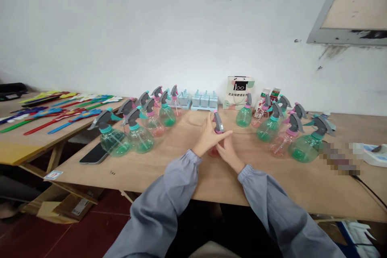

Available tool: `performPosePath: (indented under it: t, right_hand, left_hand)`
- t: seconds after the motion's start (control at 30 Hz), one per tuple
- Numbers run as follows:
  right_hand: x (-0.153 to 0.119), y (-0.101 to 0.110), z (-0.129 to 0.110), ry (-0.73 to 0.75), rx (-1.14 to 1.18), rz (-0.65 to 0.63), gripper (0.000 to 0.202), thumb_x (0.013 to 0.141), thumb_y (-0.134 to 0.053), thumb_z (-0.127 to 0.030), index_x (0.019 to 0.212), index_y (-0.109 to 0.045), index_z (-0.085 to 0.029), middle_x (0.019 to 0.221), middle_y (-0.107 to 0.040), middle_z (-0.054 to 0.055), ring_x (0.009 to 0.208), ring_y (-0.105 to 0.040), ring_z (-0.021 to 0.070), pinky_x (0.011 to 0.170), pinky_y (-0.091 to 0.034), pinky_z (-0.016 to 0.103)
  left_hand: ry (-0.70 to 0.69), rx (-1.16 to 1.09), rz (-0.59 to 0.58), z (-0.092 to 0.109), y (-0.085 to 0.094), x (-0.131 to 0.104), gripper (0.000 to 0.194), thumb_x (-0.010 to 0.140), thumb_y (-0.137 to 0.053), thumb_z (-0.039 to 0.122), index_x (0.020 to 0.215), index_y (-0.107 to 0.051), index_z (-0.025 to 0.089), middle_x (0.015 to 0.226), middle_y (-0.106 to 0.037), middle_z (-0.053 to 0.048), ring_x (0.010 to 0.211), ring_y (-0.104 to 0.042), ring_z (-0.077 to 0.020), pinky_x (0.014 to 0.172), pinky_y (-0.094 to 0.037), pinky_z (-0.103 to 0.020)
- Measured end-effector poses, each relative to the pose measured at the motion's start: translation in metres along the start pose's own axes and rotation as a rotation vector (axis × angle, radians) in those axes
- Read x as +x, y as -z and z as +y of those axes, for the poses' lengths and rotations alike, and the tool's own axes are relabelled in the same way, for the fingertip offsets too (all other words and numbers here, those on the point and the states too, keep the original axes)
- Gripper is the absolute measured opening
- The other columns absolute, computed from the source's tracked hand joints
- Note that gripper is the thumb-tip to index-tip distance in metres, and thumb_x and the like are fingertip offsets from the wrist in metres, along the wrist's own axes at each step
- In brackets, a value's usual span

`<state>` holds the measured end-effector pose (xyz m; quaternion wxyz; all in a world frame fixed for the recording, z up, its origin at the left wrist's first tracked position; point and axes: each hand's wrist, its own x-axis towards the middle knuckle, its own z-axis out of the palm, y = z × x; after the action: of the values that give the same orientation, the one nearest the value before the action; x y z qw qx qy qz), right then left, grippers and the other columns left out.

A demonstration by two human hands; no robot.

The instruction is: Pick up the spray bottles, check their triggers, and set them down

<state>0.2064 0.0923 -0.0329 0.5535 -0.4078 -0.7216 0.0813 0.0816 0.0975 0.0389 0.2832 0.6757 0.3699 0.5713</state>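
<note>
Between both hands, at the middle of the table, stands a spray bottle (pixel 218 123) with a grey trigger head, pink collar and reddish body. My left hand (pixel 208 135) is closed around its head and collar, thumb stretched across the front. Lower down, my right hand (pixel 229 152) grips the bottle's body, most of which the hands hide. On the left side several similar bottles, such as a green one (pixel 141 139), stand upright. More stand on the right, among them a pink-collared bottle (pixel 282 141) and a large green bottle (pixel 306 147).
A phone (pixel 94 154) lies at the table's left. Along the wall are light-blue popsicle moulds (pixel 204 100), a printed paper bag (pixel 238 92) and red bottles with white caps (pixel 274 94). A white tray (pixel 375 156) sits far right. Colourful hand-shaped strips (pixel 65 117) cover the left table.
</note>
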Motion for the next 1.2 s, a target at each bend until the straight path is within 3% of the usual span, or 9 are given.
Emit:
performPosePath:
  t: [0.1,0.2,0.33,0.43,0.53,0.6,0.73,0.93,1.2]
  right_hand:
    - [0.018,0.02,0.015,0.033,-0.097,0.019,0.044,0.087,-0.062,-0.05,0.12,-0.064,-0.023,0.121,-0.068,0.013,0.117,-0.06,0.031,0.104,-0.045,0.052]
    - [0.053,0.054,0.042,-0.063,-0.071,0.366,0.038,0.097,-0.042,-0.051,0.11,-0.063,-0.021,0.112,-0.068,0.011,0.11,-0.061,0.0258,0.102,-0.045,0.049]
    - [0.109,0.086,0.088,-0.207,-0.188,0.595,0.046,0.087,-0.058,-0.05,0.119,-0.054,-0.016,0.119,-0.059,0.015,0.116,-0.056,0.0271,0.105,-0.041,0.049]
    - [0.139,0.091,0.114,-0.345,-0.27,0.554,0.055,0.078,-0.068,-0.042,0.121,-0.05,-0.013,0.128,-0.055,0.021,0.124,-0.05,0.0311,0.108,-0.037,0.051]
    - [0.152,0.09,0.128,-0.448,-0.285,0.421,0.046,0.073,-0.07,-0.036,0.11,-0.054,-0.014,0.121,-0.06,0.021,0.119,-0.053,0.0317,0.104,-0.041,0.049]
    - [0.151,0.089,0.13,-0.482,-0.288,0.386,0.035,0.074,-0.067,-0.035,0.101,-0.055,-0.016,0.11,-0.064,0.018,0.11,-0.057,0.0311,0.099,-0.044,0.048]
    - [0.131,0.087,0.121,-0.449,-0.309,0.385,0.025,0.074,-0.063,-0.035,0.092,-0.052,-0.02,0.1,-0.065,0.013,0.1,-0.058,0.0288,0.096,-0.045,0.047]
    - [0.071,0.075,0.081,-0.186,-0.298,0.383,0.021,0.072,-0.061,-0.034,0.086,-0.05,-0.023,0.09,-0.059,0.004,0.091,-0.053,0.0237,0.093,-0.045,0.047]
    - [0.023,0.061,0.038,-0.146,-0.18,0.255,0.017,0.079,-0.058,-0.04,0.083,-0.054,-0.023,0.083,-0.062,0.006,0.081,-0.057,0.0244,0.082,-0.049,0.044]
  left_hand:
    - [0.028,-0.077,0.04,-0.008,-0.012,0.011,0.07,0.067,-0.086,0.043,0.126,-0.057,0.016,0.121,-0.063,-0.017,0.122,-0.059,-0.0353,0.108,-0.043,-0.051]
    - [0.013,-0.169,0.057,-0.016,-0.004,0.017,0.041,0.077,-0.077,0.037,0.112,-0.065,0.019,0.114,-0.068,-0.013,0.113,-0.065,-0.0289,0.105,-0.048,-0.046]
    - [-0.008,-0.234,0.043,-0.025,0.012,0.021,0.039,0.075,-0.078,0.035,0.11,-0.067,0.02,0.116,-0.071,-0.012,0.113,-0.067,-0.0265,0.105,-0.048,-0.043]
    - [0.025,-0.252,-0.056,-0.027,0.02,0.022,0.045,0.07,-0.082,0.038,0.108,-0.068,0.019,0.122,-0.07,-0.014,0.118,-0.065,-0.0274,0.106,-0.047,-0.042]
    - [0.053,-0.284,-0.181,-0.024,0.025,0.022,0.059,0.066,-0.085,0.037,0.119,-0.066,0.021,0.126,-0.069,-0.013,0.122,-0.063,-0.027,0.105,-0.048,-0.04]
    - [0.063,-0.308,-0.195,-0.021,0.03,0.023,0.064,0.065,-0.086,0.037,0.124,-0.065,0.024,0.125,-0.071,-0.01,0.122,-0.063,-0.026,0.105,-0.048,-0.039]
    - [0.121,-0.404,-0.099,-0.021,0.046,0.03,0.047,0.067,-0.082,0.04,0.108,-0.07,0.023,0.117,-0.074,-0.009,0.118,-0.066,-0.0275,0.104,-0.048,-0.042]
    - [0.217,-0.515,0.062,-0.026,0.06,0.04,0.042,0.061,-0.082,0.038,0.097,-0.07,0.019,0.098,-0.078,-0.009,0.103,-0.072,-0.0252,0.097,-0.05,-0.039]
    - [0.341,-0.597,-0.051,-0.018,0.051,0.034,0.035,0.058,-0.077,0.025,0.091,-0.071,0.018,0.092,-0.078,-0.007,0.106,-0.07,-0.0258,0.085,-0.051,-0.031]
